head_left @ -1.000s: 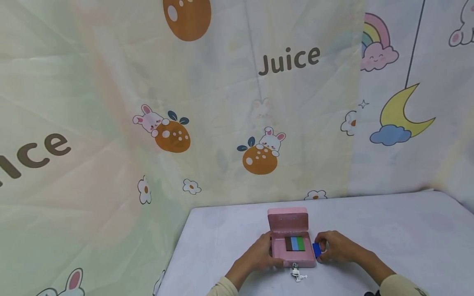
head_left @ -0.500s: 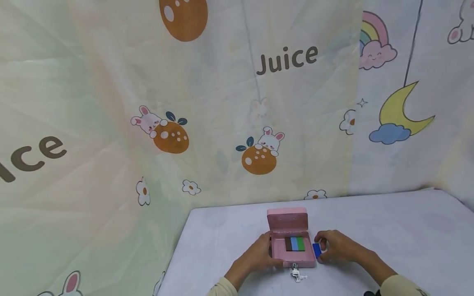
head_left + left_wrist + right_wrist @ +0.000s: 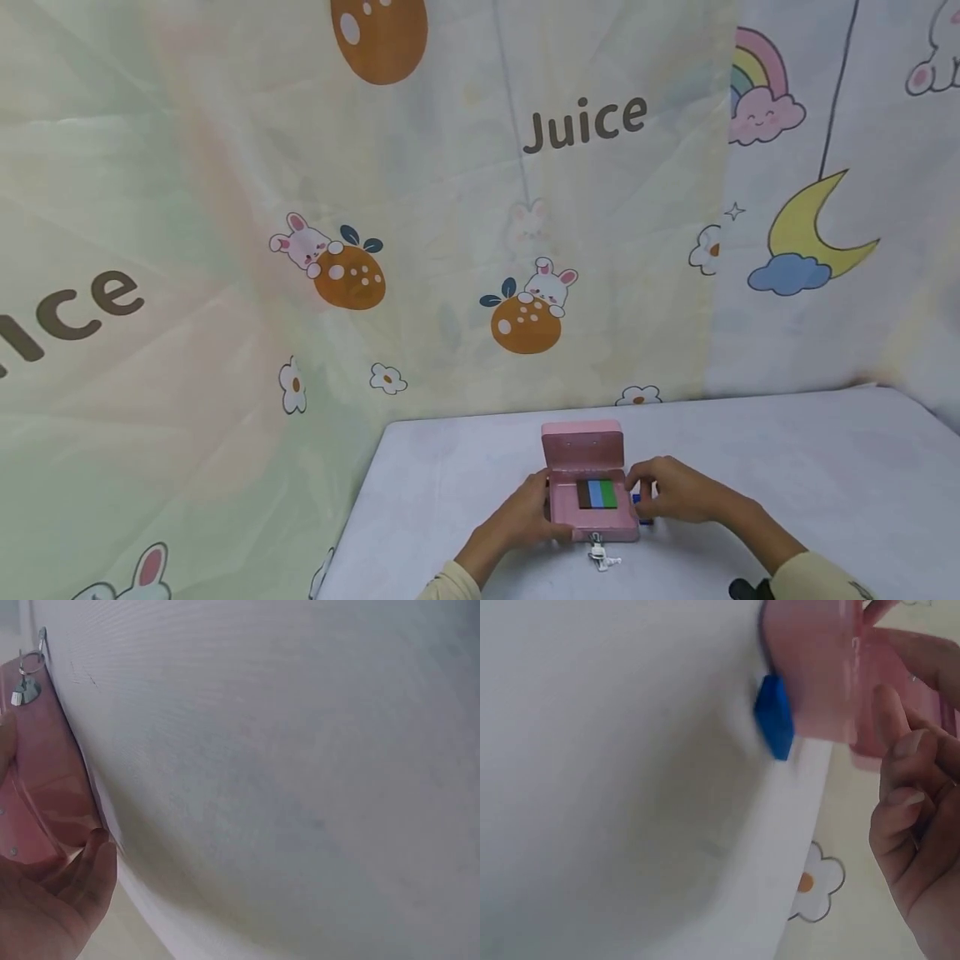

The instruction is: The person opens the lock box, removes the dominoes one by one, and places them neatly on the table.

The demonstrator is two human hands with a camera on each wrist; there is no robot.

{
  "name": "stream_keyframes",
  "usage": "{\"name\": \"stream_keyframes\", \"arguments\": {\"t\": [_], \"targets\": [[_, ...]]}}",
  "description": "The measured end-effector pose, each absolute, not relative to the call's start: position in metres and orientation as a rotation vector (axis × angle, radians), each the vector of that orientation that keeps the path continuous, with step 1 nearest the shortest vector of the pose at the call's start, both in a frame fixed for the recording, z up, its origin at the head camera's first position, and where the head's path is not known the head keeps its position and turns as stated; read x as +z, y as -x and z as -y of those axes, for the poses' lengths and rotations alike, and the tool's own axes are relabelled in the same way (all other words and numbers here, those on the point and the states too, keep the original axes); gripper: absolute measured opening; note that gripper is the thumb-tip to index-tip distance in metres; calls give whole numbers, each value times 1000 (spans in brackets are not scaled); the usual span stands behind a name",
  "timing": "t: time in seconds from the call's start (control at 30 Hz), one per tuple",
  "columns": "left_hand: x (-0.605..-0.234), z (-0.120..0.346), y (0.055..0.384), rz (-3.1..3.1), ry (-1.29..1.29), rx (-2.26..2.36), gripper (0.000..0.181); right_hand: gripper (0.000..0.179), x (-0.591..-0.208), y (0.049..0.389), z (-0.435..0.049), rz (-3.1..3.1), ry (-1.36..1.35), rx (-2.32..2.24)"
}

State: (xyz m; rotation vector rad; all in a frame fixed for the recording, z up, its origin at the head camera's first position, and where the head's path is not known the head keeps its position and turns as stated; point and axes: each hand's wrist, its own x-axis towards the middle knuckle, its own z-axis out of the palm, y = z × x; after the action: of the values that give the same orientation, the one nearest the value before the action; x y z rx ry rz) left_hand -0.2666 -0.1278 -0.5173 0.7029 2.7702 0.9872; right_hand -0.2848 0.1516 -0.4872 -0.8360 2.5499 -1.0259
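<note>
A pink cash box [image 3: 594,523] stands on the table with its lid [image 3: 583,450] raised. Dark brown, light blue and green blocks [image 3: 597,494] lie side by side in it. My left hand [image 3: 525,510] grips the box's left side, thumb at the front corner and fingers along the side. Against the outside of the right wall rests a blue block [image 3: 775,718], partly covered by my right hand in the head view. My right hand [image 3: 678,490] is at the right rim, thumb and index finger apart, nothing held between them.
Small keys on a ring [image 3: 602,556] hang from the lock at the box's front. A white cloth covers the table [image 3: 810,467]. Printed fabric walls [image 3: 450,167] rise behind and at the left. A dark object [image 3: 742,589] shows by the right sleeve.
My right hand has let go of the blue block and moved up and left to the box's right rim. The block stays beside the box. My left hand holds its place.
</note>
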Motion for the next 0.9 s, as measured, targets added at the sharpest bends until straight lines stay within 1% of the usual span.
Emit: {"name": "stream_keyframes", "arguments": {"t": [0.1,0.2,0.4,0.63,0.77,0.9], "targets": [[-517,128,267,-2767,-711,983,87,24,-481,284,-141,-2592,861,-1017],[-517,128,267,-2769,-723,981,86,26,-479,283,-128,-2635,865,-1015],[-516,130,267,-2755,-738,983,84,27,-487,287,-105,-2694,812,-977],[-514,131,268,-2733,-778,995,84,37,-494,289,-87,-2756,799,-831],[-515,130,269,-2725,-826,1011,84,37,-499,290,-81,-2777,770,-763],[-516,129,267,-2753,-804,971,84,36,-503,291,-78,-2825,750,-679]]}}
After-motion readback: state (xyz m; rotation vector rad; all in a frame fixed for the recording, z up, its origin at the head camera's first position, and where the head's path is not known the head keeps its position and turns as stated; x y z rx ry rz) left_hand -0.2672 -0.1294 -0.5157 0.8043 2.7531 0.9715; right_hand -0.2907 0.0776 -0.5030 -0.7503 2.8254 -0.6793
